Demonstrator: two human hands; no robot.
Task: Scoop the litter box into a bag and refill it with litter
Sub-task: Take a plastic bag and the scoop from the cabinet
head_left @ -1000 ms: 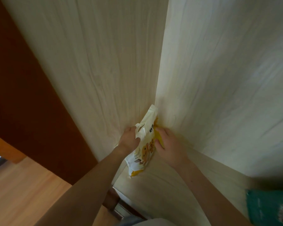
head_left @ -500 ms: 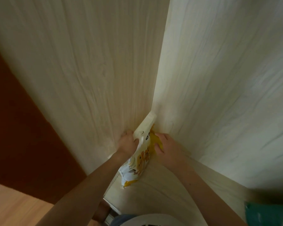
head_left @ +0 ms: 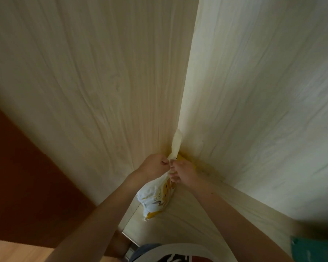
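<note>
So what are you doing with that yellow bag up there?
A person has a white and yellow bag standing on a pale wooden shelf, tucked into the corner. The left hand and the right hand both pinch the bag near its top, close together. The top strip of the bag sticks up above the fingers. A teal packet lies off to the right.

The pale wood-grain shelf (head_left: 206,220) carries two things — a yellow-and-white bag (head_left: 157,197) and a teal packet (head_left: 314,250).
</note>
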